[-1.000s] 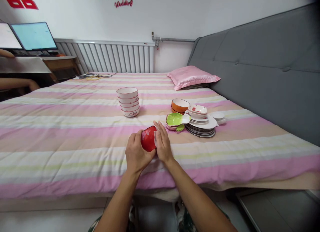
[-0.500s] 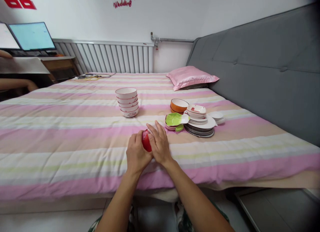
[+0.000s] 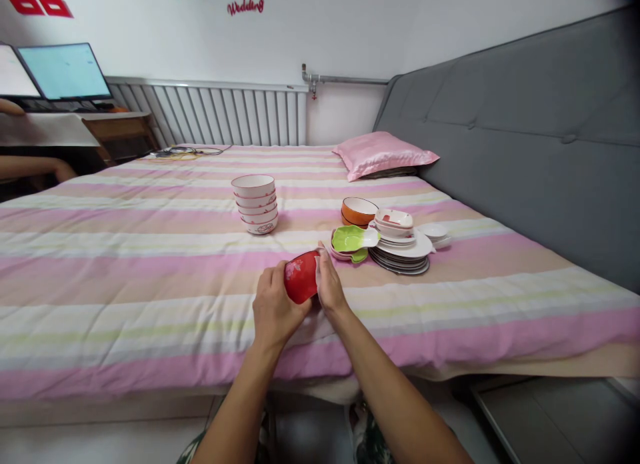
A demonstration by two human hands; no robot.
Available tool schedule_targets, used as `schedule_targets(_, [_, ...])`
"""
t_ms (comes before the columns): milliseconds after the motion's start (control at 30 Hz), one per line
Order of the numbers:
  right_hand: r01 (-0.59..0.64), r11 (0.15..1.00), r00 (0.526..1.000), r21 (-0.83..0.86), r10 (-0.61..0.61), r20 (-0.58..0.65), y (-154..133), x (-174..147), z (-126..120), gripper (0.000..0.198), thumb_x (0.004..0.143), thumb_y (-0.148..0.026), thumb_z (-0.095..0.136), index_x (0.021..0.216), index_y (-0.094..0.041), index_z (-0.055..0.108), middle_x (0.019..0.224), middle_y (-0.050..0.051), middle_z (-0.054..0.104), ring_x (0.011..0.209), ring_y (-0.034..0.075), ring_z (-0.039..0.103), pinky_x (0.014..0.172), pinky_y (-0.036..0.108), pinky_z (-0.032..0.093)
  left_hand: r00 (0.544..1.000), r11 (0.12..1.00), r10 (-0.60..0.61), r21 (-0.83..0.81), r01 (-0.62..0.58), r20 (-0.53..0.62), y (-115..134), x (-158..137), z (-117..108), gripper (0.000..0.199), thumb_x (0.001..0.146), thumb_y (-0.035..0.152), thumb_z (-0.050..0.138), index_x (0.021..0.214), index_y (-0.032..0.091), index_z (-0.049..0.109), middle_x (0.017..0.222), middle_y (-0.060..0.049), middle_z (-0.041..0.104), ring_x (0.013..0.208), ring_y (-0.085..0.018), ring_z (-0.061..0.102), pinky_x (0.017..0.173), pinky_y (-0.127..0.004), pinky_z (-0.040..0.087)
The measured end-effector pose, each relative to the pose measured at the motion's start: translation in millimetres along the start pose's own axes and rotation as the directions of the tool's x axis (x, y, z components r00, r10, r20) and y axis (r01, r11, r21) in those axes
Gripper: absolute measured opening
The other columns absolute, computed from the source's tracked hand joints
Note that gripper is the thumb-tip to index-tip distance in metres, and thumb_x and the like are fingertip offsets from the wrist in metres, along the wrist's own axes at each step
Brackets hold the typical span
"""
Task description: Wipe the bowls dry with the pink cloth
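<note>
Bowls [image 3: 255, 207], white with thin red rims, stand stacked on the striped bed [image 3: 125, 284], beyond your left hand [image 3: 271, 307]. That hand's fingers curl around a red bowl [image 3: 301, 279], which you hold tilted over the bed's near side. Next comes a thin pale cloth [image 3: 318, 269], held against the bowl's right side by your right hand [image 3: 331, 287], its fingers close together. Farther right lie a green leaf-shaped dish [image 3: 349, 239], orange bowls [image 3: 356, 215] behind it, then stacked plates [image 3: 403, 263] and small white dishes [image 3: 434, 231].
</note>
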State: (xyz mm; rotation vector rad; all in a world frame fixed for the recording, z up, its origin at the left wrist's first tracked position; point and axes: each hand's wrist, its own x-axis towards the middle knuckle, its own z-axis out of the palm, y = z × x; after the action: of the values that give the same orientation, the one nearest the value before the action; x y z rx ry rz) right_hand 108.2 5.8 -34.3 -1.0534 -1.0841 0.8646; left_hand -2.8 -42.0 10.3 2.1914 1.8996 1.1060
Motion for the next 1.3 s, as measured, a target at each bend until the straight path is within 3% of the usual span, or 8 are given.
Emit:
schedule_targets(133, [-0.055,0.996,0.998,0.064,0.058,-0.034,3,0,2,0.064,0.093,-0.057,0.025,0.142,-0.018,0.036,0.149,0.006,0.036,0.138,0.018,0.033,0.115,0.038,0.027,1.000,1.000,-0.006,-0.009,0.006,-0.001,-1,0,0,0.066,0.059,0.027,0.068,0.121,0.020,0.046,0.107,-0.009,0.057,0.101,-0.027,0.057,0.083,-0.037,0.049])
schedule_targets(267, [0.118,0.981,0.992,-0.156,-0.110,0.061,-12,-8,0,0.054,0.096,-0.048,0.023,0.141,-0.023,0.038,0.148,0.002,0.038,0.140,0.016,0.027,0.117,0.039,0.020,1.000,1.000,-0.017,-0.017,0.017,-0.003,-4,0,-1,0.068,0.059,0.028,0.068,0.122,0.018,0.046,0.107,-0.009,0.057,0.100,-0.028,0.057,0.083,-0.038,0.049])
schedule_targets(433, [0.342,0.833,0.938,-0.434,-0.271,0.218,-31,-24,-1,0.044,0.097,-0.038,0.028,0.138,-0.033,0.042,0.150,-0.003,0.034,0.142,0.020,0.021,0.117,0.047,0.017,1.000,0.999,-0.023,-0.045,0.022,-0.015,-5,1,-3,0.063,0.063,0.029,0.066,0.123,0.017,0.047,0.107,-0.011,0.057,0.099,-0.027,0.057,0.083,-0.039,0.050])
schedule_targets(567, [0.461,0.733,0.885,-0.500,-0.341,0.316,-39,-31,0,0.041,0.095,-0.035,0.036,0.135,-0.037,0.046,0.153,-0.005,0.026,0.143,0.025,0.019,0.116,0.052,0.016,0.999,0.998,-0.023,-0.056,0.021,-0.032,-6,1,-3,0.054,0.069,0.025,0.058,0.122,0.016,0.048,0.104,-0.011,0.057,0.096,-0.026,0.058,0.084,-0.038,0.049])
schedule_targets(667, [0.503,0.711,0.860,-0.491,-0.358,0.363,-42,-33,-1,0.041,0.094,-0.037,0.037,0.134,-0.039,0.046,0.154,-0.006,0.025,0.142,0.029,0.019,0.115,0.055,0.016,0.999,0.998,-0.019,-0.057,0.017,-0.026,-7,1,-3,0.054,0.070,0.024,0.057,0.122,0.015,0.048,0.102,-0.011,0.057,0.094,-0.026,0.058,0.083,-0.038,0.050])
schedule_targets(933, [0.443,0.772,0.895,-0.456,-0.350,0.277,-35,-31,3,0.053,0.096,-0.031,0.032,0.147,-0.029,0.021,0.152,-0.003,0.029,0.143,0.020,0.020,0.118,0.045,0.015,0.999,0.997,-0.018,-0.081,0.015,-0.030,-6,2,-3,0.055,0.069,0.024,0.059,0.122,0.016,0.048,0.105,-0.011,0.058,0.097,-0.027,0.058,0.086,-0.039,0.049])
schedule_targets(1100, [0.385,0.785,0.922,-0.485,-0.301,0.246,-34,-28,2,0.046,0.096,-0.034,0.031,0.143,-0.031,0.034,0.154,-0.002,0.025,0.143,0.020,0.020,0.117,0.047,0.017,1.000,0.996,-0.016,-0.083,0.015,-0.015,-4,2,-2,0.059,0.067,0.026,0.062,0.123,0.018,0.047,0.107,-0.011,0.057,0.100,-0.027,0.058,0.085,-0.039,0.049])
schedule_targets(1300, [0.265,0.893,0.962,-0.363,-0.219,0.162,-23,-16,-2,0.047,0.097,-0.042,0.026,0.140,-0.028,0.040,0.150,0.000,0.035,0.142,0.018,0.022,0.116,0.043,0.022,1.000,0.999,-0.010,-0.041,0.010,-0.014,-5,2,-1,0.066,0.061,0.030,0.067,0.122,0.017,0.047,0.107,-0.011,0.057,0.100,-0.028,0.057,0.082,-0.039,0.050])
